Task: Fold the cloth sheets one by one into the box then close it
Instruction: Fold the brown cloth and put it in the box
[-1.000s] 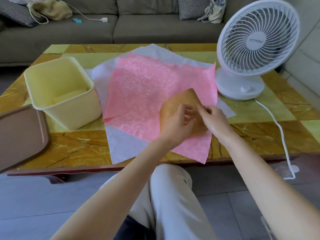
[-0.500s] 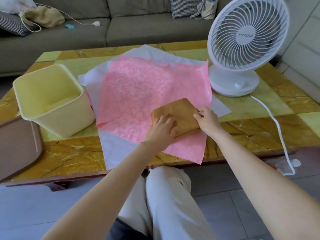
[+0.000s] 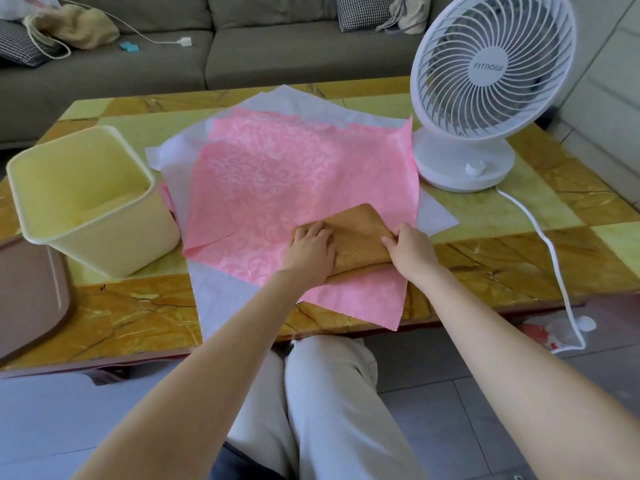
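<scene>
Folded tan cloth [image 3: 356, 237] is lying on the pink sheet [image 3: 294, 174], near the front edge of the table [image 3: 138, 317] and well apart from the yellow box [image 3: 114, 244] at left. Left hand [image 3: 311, 251] is pressing flat on the cloth's left part, fingers together. Right hand [image 3: 410, 249] is pinching its right edge.

Risks:
- Lifting with one hand, the bundle is likely springing open, since the layers look only loosely stacked.
- Dragging instead of lifting is likely pulling the pink sheet along. Its near corner is overhanging the table edge, so it could be sliding to the floor with the white sheet [image 3: 221, 299] under it.

Room:
- The way left to the box is passing over flat sheets only, with nothing standing between.
- The box mouth is facing up, and the brown lid [image 3: 31, 292] is lying at far left.
- The desk fan [image 3: 491, 81] is standing just right of the sheets, its cord [image 3: 554, 258] trailing off the front edge. A right elbow swinging out could be catching it.
- Whether the fan is running, I cannot tell.
</scene>
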